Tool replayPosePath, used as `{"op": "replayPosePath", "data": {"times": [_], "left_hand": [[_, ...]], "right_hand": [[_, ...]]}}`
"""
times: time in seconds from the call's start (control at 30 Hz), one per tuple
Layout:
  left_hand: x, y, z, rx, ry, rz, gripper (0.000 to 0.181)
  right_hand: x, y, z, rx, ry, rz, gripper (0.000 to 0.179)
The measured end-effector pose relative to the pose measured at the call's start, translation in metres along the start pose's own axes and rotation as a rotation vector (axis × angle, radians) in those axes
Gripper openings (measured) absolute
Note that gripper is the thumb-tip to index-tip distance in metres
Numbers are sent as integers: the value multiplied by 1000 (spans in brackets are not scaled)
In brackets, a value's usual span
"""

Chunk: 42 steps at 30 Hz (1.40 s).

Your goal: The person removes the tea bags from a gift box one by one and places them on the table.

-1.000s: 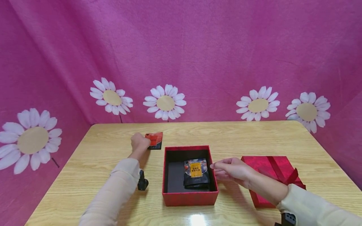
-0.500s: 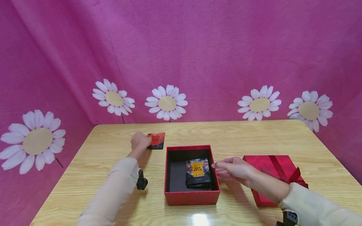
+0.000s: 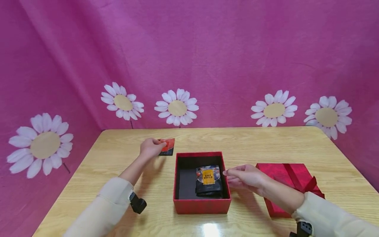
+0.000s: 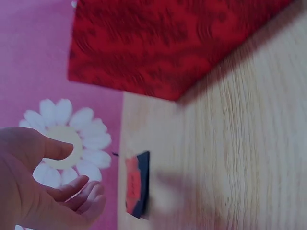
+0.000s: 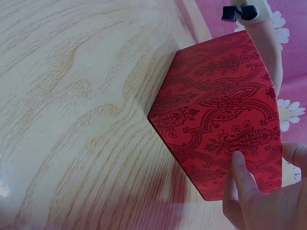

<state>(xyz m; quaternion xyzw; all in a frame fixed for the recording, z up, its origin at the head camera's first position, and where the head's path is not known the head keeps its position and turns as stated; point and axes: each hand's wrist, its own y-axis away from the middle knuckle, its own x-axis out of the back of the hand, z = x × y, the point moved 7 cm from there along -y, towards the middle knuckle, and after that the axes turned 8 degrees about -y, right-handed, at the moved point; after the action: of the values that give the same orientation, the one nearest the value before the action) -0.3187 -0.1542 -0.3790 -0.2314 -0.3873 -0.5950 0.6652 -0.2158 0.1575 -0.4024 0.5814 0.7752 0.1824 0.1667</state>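
My left hand (image 3: 150, 148) is over a small red and black packet (image 3: 170, 146) on the far left of the table. In the left wrist view that hand (image 4: 53, 187) has thumb and fingers apart, and the packet (image 4: 133, 187) lies on the table away from them. A red patterned gift box (image 3: 202, 206) with a dark inside stands lidless at the middle. At its right wall, my right hand (image 3: 247, 176) pinches the rim; the right wrist view has its fingers (image 5: 242, 175) on the outer side. Inside the box lies a black pouch (image 3: 208, 179) with a yellow label.
A red lid (image 3: 278, 171) with a ribbon bow lies right of the box, partly behind my right forearm. The wooden table (image 3: 225, 138) ends at a pink curtain (image 3: 207, 65) with printed daisies.
My left hand has pulled back from the packet, and its fingers have come apart. The packet stays flat on the table. My right hand keeps its place at the box rim.
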Motion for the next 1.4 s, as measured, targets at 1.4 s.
{"op": "replayPosePath", "data": {"times": [1.4], "left_hand": [[-65,88,83,55,290,-533,39]], "right_hand": [[-2,-1,-1,-12,-4,-18,55]]}}
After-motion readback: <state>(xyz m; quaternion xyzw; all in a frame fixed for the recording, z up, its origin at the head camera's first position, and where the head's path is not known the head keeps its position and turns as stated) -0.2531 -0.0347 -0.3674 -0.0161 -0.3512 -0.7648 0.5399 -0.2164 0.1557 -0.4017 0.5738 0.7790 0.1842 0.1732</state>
